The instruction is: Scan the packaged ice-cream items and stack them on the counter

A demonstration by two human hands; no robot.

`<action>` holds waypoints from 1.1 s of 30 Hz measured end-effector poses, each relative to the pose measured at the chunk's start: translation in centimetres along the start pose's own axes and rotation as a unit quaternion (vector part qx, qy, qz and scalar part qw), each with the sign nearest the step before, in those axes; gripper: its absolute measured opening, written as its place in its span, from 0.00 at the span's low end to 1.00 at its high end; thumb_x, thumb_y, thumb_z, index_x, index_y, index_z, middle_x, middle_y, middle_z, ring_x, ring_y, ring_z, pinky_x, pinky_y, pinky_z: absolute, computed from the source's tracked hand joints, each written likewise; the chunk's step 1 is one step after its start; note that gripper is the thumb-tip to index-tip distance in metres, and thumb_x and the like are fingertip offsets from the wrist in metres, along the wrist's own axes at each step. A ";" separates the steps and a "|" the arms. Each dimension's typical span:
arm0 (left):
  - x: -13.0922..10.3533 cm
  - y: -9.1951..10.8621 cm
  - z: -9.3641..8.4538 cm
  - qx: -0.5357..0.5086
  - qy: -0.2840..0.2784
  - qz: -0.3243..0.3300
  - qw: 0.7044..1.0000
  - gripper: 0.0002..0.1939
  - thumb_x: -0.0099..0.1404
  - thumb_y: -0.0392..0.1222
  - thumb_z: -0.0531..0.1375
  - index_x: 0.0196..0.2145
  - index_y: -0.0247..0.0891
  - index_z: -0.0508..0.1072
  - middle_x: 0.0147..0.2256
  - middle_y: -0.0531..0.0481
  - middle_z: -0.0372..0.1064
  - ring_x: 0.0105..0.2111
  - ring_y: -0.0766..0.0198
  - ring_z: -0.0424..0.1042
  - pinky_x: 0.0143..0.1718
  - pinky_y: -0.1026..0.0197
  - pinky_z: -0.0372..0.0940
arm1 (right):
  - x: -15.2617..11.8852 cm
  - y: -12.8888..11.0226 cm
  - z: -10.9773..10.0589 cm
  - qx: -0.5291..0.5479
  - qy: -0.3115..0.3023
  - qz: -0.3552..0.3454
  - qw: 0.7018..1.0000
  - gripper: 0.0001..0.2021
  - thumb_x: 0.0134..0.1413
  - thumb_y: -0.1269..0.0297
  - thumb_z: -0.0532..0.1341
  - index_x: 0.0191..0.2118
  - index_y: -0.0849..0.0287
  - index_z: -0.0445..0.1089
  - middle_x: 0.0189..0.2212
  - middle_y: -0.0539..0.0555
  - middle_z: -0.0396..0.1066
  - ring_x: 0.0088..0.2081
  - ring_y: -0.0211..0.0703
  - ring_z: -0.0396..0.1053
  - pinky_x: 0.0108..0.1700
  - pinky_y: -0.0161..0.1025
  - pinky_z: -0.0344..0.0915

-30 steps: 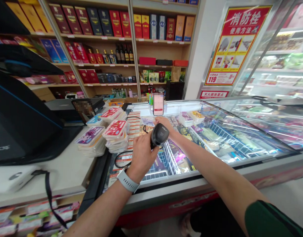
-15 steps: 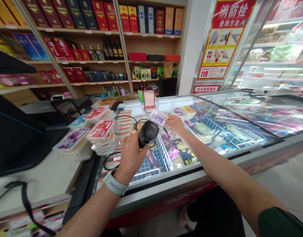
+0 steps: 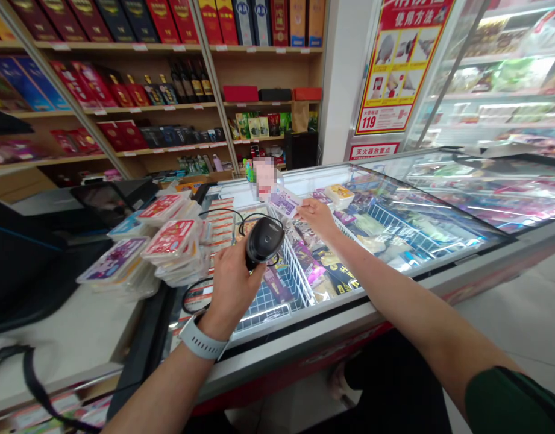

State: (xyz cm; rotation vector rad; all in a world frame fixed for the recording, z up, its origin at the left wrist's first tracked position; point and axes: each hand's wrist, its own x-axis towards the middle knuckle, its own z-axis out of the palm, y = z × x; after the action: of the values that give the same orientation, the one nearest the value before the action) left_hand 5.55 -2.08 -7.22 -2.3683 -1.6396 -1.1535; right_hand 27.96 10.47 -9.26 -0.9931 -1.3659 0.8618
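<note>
My left hand (image 3: 234,280), with a pale watch band on its wrist, is closed round the handle of a black barcode scanner (image 3: 265,238). The scanner's head points away over the freezer, and its black cable loops behind it. Farther out, the fingers of my right hand (image 3: 320,217) pinch the edge of a thin, flat purple-and-white piece (image 3: 284,202), a card or package I cannot tell apart. It is held above the freezer, just beyond the scanner. To the left of the scanner are stacks of clear plastic food packs (image 3: 172,238) with red, purple and blue labels.
Below my hands is a glass-topped chest freezer (image 3: 277,343) holding wire baskets (image 3: 297,274) of packaged food. A blurred-out upright item (image 3: 264,178) stands at its far edge. A counter (image 3: 96,325) with a dark screen device (image 3: 19,259) lies left; shelves of boxes line the back.
The view has shifted slightly, so the surroundings sit a little left and higher. Both hands keep their holds, and the scanner and flat piece stay about the same distance apart.
</note>
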 end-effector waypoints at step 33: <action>0.1 -0.1 -0.2 0.019 -0.016 0.015 1.000 0.20 0.59 0.40 0.59 0.50 0.35 0.68 0.41 0.43 0.72 0.45 0.50 0.69 0.48 0.52 0.60 | 0.2 -0.2 -0.2 -0.006 0.006 -0.037 0.999 0.15 0.46 0.53 0.64 0.36 0.59 0.69 0.29 0.51 0.75 0.30 0.41 0.73 0.36 0.39 0.70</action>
State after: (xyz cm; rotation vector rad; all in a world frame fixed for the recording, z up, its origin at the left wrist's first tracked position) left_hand 5.44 -2.01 -7.05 -2.3927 -1.6144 -1.0743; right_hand 28.18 10.58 -8.98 -0.9494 -1.3910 0.7909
